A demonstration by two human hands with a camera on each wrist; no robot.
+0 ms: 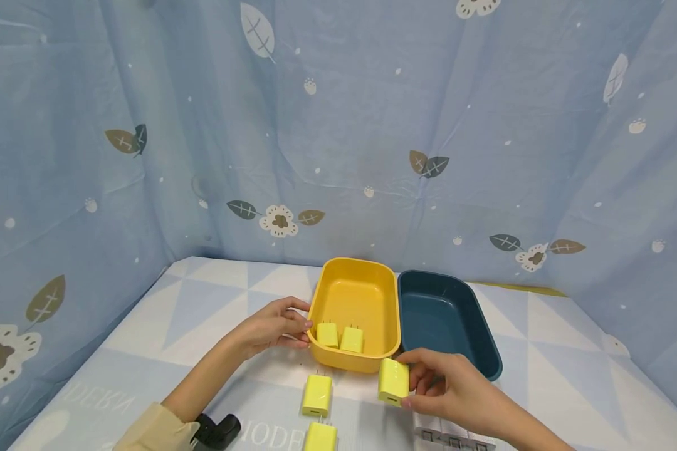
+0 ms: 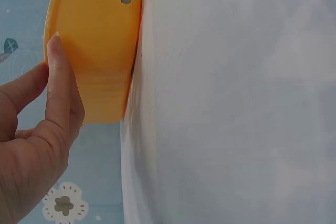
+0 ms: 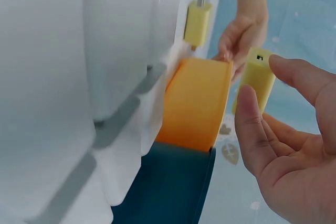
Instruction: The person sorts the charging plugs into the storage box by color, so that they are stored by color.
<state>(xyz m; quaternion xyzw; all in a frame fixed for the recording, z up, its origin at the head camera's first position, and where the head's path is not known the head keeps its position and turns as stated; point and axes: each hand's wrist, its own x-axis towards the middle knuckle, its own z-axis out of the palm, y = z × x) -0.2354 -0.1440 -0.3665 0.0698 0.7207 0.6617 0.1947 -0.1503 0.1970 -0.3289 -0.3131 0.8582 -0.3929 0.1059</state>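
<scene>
My right hand [image 1: 448, 385] pinches a yellow USB charger [image 1: 393, 381] between thumb and fingers, just in front of the yellow bin's near right corner. The yellow bin [image 1: 354, 362] holds two more yellow chargers [image 1: 352, 339] at its near end, prongs pointing away. My left hand [image 1: 273, 326] grips that bin's rim at the near left; in the left wrist view a finger lies along the outer wall [image 2: 100, 72]. The right wrist view shows the held charger [image 3: 257, 80] raised beside the bin, its port end facing up in that view.
Two yellow chargers, one [image 1: 317, 396] behind the other [image 1: 320, 437], lie on the table before the yellow bin. A dark blue bin [image 1: 446, 313] stands to its right. Several white chargers [image 1: 451, 436] sit under my right forearm. A black object [image 1: 219, 432] lies by my left sleeve.
</scene>
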